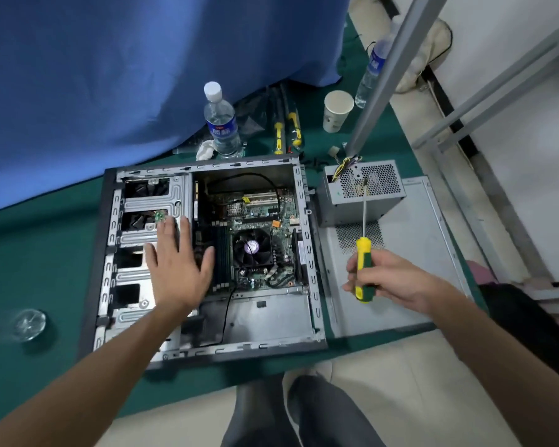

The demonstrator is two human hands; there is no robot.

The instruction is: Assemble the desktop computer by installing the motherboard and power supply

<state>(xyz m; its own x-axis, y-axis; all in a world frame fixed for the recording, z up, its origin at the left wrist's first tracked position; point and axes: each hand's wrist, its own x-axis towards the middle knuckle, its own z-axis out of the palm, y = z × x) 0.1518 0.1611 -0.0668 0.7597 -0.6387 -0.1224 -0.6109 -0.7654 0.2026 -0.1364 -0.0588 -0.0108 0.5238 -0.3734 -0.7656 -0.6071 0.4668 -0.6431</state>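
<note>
**Board seated, supply still outside**

The motherboard (pixel 252 240) lies in the case (pixel 307 253); the power supply (pixel 362 191) sits outside at two o'clock. The left hand (pixel 178 262) is spread flat, apparently on the drive cage; the screwdriver (pixel 363 253) is gripped by the right hand (pixel 391 279). A slipped tip could gouge the board.

An open computer case (pixel 207 253) lies flat on a table (pixel 29 253), with the motherboard (pixel 255 240) inside its right half and drive bays (pixel 142 221) in its left half. The left hand (pixel 178 256) rests flat over the bays, beside the motherboard. Right of the case lies a side panel (pixel 417 253), with the power supply (pixel 362 191) standing on its far end. The right hand (pixel 391 279) grips a screwdriver (pixel 364 253) above the panel, tip pointing far toward the power supply. Beyond the case stand a water bottle (pixel 221 121), two more screwdrivers (pixel 286 127) and a paper cup (pixel 336 109). A glass (pixel 29 324) sits near left.
</note>
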